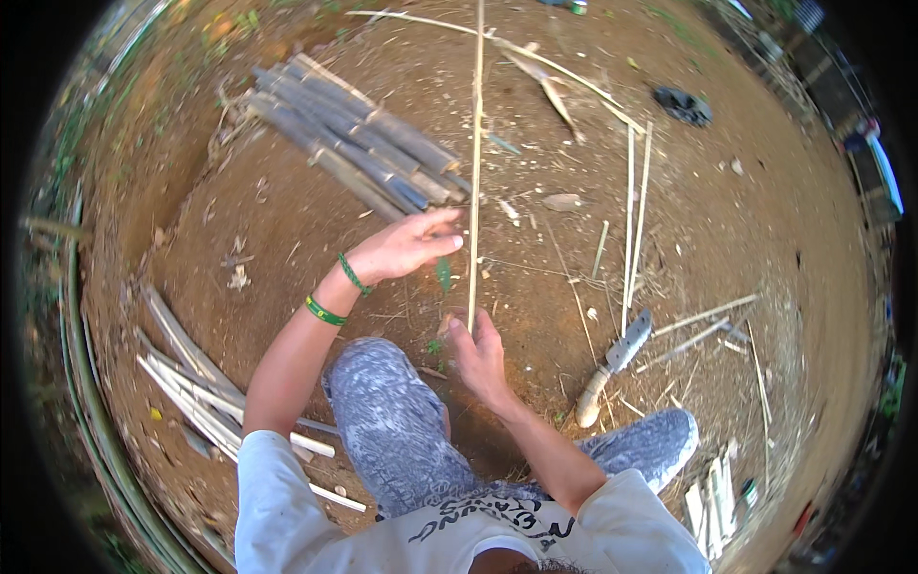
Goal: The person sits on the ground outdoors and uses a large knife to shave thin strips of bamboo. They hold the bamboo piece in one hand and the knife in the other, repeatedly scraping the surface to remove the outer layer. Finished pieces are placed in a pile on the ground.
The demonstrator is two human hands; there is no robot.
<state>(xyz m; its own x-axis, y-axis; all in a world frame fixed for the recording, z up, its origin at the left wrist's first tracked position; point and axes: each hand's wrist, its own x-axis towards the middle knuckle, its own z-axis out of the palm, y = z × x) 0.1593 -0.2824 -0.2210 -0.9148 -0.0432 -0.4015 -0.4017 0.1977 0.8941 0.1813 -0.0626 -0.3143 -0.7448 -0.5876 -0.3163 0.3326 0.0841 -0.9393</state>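
A long, thin bamboo strip (pixel 476 153) stands out in front of me, running from my right hand up past the far edge of the view. My right hand (pixel 478 356) is closed around its lower end, just ahead of my knees. Beside the strip, on its left, my left hand (pixel 413 245) is held with fingers stretched out and apart, slightly blurred; nothing shows in it. A broad-bladed knife (pixel 623 352) with a pale wooden handle lies on the ground to the right of my right hand.
A stack of dark bamboo pieces (pixel 363 134) lies at far left. Pale split strips (pixel 191 402) lie at near left, with other strips (pixel 638 210) to the right. Short pale pieces (pixel 712 502) are at near right. A black crumpled item (pixel 683 105) rests on the dirt ground (pixel 316 249).
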